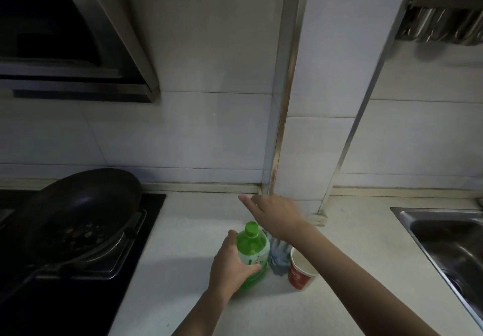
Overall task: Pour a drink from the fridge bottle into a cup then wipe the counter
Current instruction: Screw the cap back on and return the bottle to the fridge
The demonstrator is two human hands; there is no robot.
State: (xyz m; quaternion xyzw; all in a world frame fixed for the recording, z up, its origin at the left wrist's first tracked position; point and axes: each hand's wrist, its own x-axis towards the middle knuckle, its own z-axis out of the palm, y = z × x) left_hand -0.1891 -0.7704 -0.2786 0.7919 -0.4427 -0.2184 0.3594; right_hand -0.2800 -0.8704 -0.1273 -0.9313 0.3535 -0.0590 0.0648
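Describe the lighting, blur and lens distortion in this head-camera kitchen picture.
Head view: dim overall, the black range hood and dark frying pan nearly lost in shadow; the white counter by the green plastic bottle is brightest; the wide lens tilts the metal wall trim; the right hand is blurred, the left hand gripping the bottle sharper.

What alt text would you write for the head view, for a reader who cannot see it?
A left hand holds a capped green bottle upright on a white counter; the open right hand reaches beyond it. A red paper cup and blue cloth sit beside the bottle.
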